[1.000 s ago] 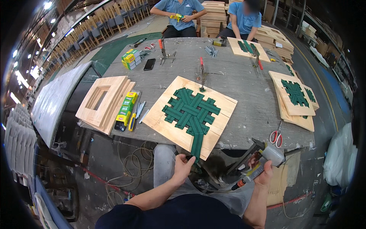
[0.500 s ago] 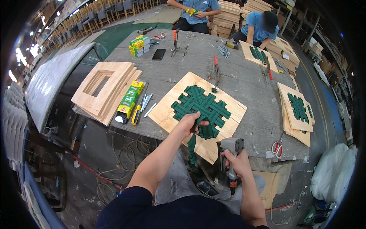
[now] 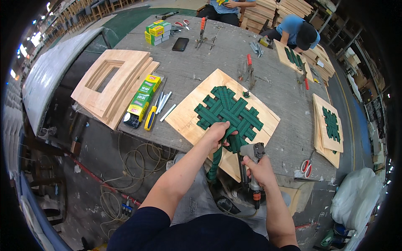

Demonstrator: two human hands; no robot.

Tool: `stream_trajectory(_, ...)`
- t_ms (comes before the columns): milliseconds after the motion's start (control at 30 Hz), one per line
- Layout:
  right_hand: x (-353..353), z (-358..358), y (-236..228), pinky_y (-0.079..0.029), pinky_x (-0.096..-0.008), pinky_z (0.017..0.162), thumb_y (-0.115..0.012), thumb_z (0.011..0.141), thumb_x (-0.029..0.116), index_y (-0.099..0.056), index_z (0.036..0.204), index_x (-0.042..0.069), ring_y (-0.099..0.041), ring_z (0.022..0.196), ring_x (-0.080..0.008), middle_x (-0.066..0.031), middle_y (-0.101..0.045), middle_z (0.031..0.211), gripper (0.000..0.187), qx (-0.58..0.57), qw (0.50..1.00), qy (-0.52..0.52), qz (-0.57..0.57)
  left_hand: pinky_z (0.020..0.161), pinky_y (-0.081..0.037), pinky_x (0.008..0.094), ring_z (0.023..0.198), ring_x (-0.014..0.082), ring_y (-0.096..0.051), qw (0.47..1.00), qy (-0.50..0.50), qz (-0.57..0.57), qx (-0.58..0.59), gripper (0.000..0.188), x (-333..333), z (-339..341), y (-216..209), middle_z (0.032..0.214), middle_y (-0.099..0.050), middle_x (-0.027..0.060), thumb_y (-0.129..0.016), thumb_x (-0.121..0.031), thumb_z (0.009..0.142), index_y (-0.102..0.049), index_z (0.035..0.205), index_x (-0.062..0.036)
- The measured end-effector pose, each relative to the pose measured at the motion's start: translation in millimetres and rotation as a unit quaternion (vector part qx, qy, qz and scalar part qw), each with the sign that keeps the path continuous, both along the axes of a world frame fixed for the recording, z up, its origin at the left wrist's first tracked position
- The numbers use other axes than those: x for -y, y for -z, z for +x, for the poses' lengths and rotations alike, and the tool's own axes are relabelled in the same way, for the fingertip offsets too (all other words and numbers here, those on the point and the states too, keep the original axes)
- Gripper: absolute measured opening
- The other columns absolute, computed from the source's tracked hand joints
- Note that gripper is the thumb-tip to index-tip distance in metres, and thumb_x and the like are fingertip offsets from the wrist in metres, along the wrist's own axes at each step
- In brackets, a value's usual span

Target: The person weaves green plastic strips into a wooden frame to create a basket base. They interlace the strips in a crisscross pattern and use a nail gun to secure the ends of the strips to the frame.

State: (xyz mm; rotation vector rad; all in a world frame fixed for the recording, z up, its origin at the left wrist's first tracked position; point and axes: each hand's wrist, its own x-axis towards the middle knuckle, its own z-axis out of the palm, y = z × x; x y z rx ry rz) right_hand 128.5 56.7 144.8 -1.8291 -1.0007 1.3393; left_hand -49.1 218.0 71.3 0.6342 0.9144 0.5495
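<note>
On the table lies a square wooden panel (image 3: pixel 184 115) with dark green webbing straps (image 3: pixel 229 106) woven across its middle. My left hand (image 3: pixel 218 134) is closed on a loose green webbing strap (image 3: pixel 215 165) at the near side of the weave; its tail hangs over the panel's near edge. My right hand (image 3: pixel 261 171) grips a grey air stapler (image 3: pixel 251 151) by its handle, an orange-red hose fitting at the bottom. The stapler's front is beside the near right straps, close to my left fingers. Whether its nose touches the webbing I cannot tell.
Left stand stacked wooden frames (image 3: pixel 113 90), a green-yellow box (image 3: pixel 143 95) and a yellow-handled screwdriver (image 3: pixel 150 118). A red-handled clamp (image 3: pixel 250 69) is beyond the panel. Red scissors (image 3: pixel 306 167) and webbed panels (image 3: pixel 331 123) lie right. Two people sit across the table.
My right hand has brought the stapler up and closer to my left hand and the webbing. My left hand still holds the strap. The whole view has shifted slightly.
</note>
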Motion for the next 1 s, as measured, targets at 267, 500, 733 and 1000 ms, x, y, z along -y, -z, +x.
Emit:
stream_trajectory(267, -1, -4, 8, -0.046, -0.0277, 0.047, -0.078, 0.092, 0.032, -0.066, 0.105, 0.000, -0.057, 0.051, -0.0099, -0.0009, -0.062, 0.064, 0.037, 0.008, 1.000, -0.018, -0.016, 0.043, -0.054, 0.0331, 0.054, 0.0172, -0.062, 1.000, 0.007, -0.004, 0.011, 0.037, -2, -2, -1, 0.098, -0.075, 0.0084, -0.044, -0.033, 0.110, -0.061, 0.119, -0.0013)
stream_trajectory(500, -2, -10, 5, -0.046, -0.0271, 0.048, -0.077, 0.092, 0.028, -0.065, 0.109, -0.001, -0.058, 0.053, -0.0098, -0.0026, -0.064, 0.070, 0.036, 0.035, 0.999, -0.030, -0.019, 0.045, -0.053, 0.0316, 0.049, 0.0150, -0.056, 1.000, 0.011, -0.009, 0.004, 0.040, 0, -5, -5, 0.106, -0.077, 0.0075, -0.044, -0.032, 0.110, -0.060, 0.125, 0.0006)
stream_trajectory(733, 4, -8, 21, -0.051, -0.0321, 0.056, -0.076, 0.091, 0.025, -0.054, 0.132, 0.000, -0.062, 0.058, -0.0141, -0.0073, -0.069, 0.089, 0.053, 0.073, 0.995, -0.060, 0.032, 0.048, -0.054, 0.0334, 0.044, 0.0141, -0.048, 1.000, -0.002, 0.002, -0.003, 0.038, 4, 5, -7, 0.109, -0.077, 0.0080, -0.045, -0.032, 0.109, -0.061, 0.124, -0.0007)
stream_trajectory(1000, 13, 47, 6, -0.048, -0.0315, 0.046, -0.076, 0.093, 0.023, -0.065, 0.109, 0.004, -0.059, 0.054, -0.0137, -0.0064, -0.068, 0.082, 0.028, -0.081, 0.991, 0.106, 0.028, 0.048, -0.056, 0.0376, 0.043, 0.0149, -0.046, 1.000, -0.011, 0.001, 0.000, 0.038, 1, 6, -2, 0.107, -0.077, 0.0139, -0.042, -0.031, 0.110, -0.059, 0.122, 0.0004)
